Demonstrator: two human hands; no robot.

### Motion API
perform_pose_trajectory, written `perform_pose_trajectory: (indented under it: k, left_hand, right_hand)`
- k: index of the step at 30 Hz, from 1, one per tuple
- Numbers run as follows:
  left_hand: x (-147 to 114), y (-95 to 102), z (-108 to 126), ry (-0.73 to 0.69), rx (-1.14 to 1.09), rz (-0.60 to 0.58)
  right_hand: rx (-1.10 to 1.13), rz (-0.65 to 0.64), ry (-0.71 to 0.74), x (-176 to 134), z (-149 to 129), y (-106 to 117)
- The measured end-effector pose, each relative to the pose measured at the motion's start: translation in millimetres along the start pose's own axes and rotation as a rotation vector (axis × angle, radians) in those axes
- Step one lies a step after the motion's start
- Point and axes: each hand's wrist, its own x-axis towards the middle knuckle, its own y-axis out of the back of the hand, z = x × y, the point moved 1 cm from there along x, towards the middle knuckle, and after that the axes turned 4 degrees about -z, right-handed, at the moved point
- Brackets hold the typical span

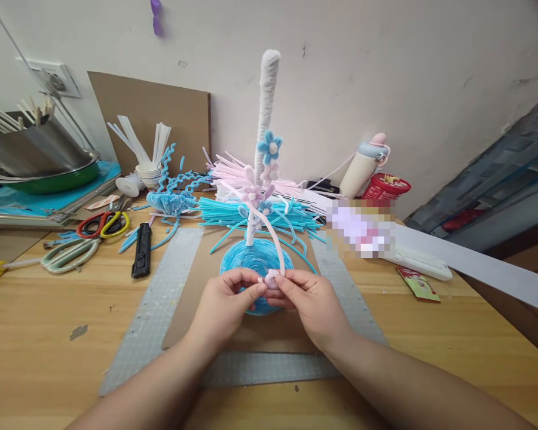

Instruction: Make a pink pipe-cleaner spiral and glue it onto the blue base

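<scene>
Between my fingertips is a pale pink pipe cleaner (275, 236), its near end curled into a small coil and its long end arching up and back. My left hand (234, 297) pinches the coil's left side, thumb against fingers. On the right side, my right hand (308, 298) grips the coil close to where the long end leaves it. Just behind my hands lies a round blue pipe-cleaner base (237, 258). A white wrapped stem (266, 107) rises above it, bearing a blue flower (269, 147) and a lilac flower (251, 194).
Bundles of turquoise (219, 213) and pink pipe cleaners (233, 176) lie behind the stem. Cardboard (192, 325) rests on a grey cutting mat (130, 352). Scissors (72, 255) and a black cutter (141, 251) are at left; a bottle (361, 170) and red tub (385, 190) stand at right.
</scene>
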Motion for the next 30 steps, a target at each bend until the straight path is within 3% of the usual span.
perform_pose_trajectory:
  k: [13, 17, 22, 30]
  left_hand:
    - [-4.0, 0.6, -2.0, -0.028, 0.011, 0.078]
    - [-5.6, -2.2, 0.7, -0.046, 0.034, 0.037]
    - [-8.0, -3.5, 1.2, -0.068, 0.094, 0.079]
    - [-8.1, -5.1, -1.8, -0.019, 0.063, -0.054]
  right_hand:
    - [-0.176, -0.015, 0.075, -3.2, -2.6, -0.7]
    - [-0.133, 0.017, 0.045, -1.9, -1.9, -0.1]
    - [-0.102, 0.068, 0.065, -1.0, 0.9, 1.9]
    - [-0.19, 0.122, 0.11, -0.5, -1.1, 4.0]
